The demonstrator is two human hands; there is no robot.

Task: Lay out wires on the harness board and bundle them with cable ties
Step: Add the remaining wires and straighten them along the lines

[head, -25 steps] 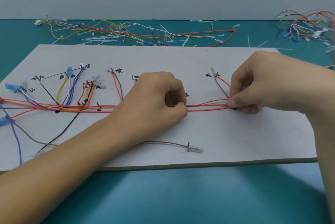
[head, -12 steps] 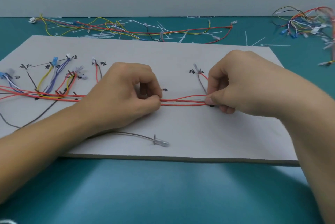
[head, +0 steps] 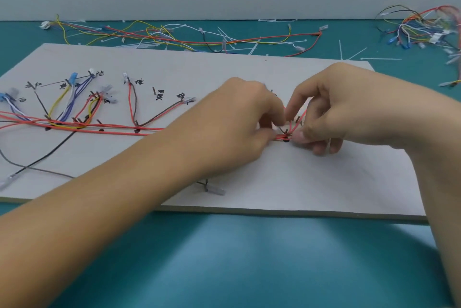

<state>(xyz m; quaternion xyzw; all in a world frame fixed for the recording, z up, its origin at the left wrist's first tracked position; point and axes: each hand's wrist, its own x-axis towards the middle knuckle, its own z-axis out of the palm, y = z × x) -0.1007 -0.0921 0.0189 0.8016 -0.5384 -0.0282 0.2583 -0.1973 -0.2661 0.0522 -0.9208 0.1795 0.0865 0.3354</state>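
On harness board (head: pixel 324 183), red wires (head: pixel 112 131) ran L-R; left hand (head: pixel 239 118) and right hand (head: pixel 336 108) each pinched them, close together, beside a peg (head: pixel 287 130). Risk: a hard tug could slip wires off pins (head: pixel 99 122) at left.

Your left hand (head: pixel 237 118) and right hand (head: pixel 349 108) are bare, as are your left forearm (head: pixel 99 203) and right forearm (head: pixel 439 158) up to the frame's edge; your right thumbnail (head: pixel 300 136) is short and plain.
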